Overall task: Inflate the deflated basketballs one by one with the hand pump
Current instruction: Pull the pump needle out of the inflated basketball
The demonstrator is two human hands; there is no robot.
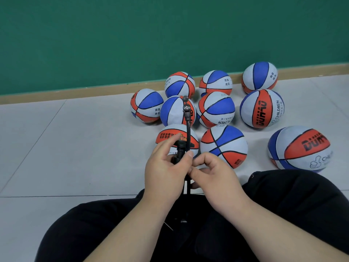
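Observation:
Several small basketballs in red, blue and white panels lie on the floor ahead of me; the nearest ones are a ball (pixel 223 146) just beyond my hands and another (pixel 299 148) at the right. My left hand (pixel 166 171) grips the black hand pump (pixel 179 152) near its top. The pump's black hose (pixel 188 120) rises upright, ending in a nozzle in front of a ball (pixel 174 111). My right hand (pixel 215 174) is beside the pump with fingers curled; whether it holds anything is hidden.
My legs in black trousers (pixel 283 205) fill the lower view, crossed on the pale tiled floor (pixel 66 148). A green wall (pixel 132 35) with a tan skirting board runs behind the balls.

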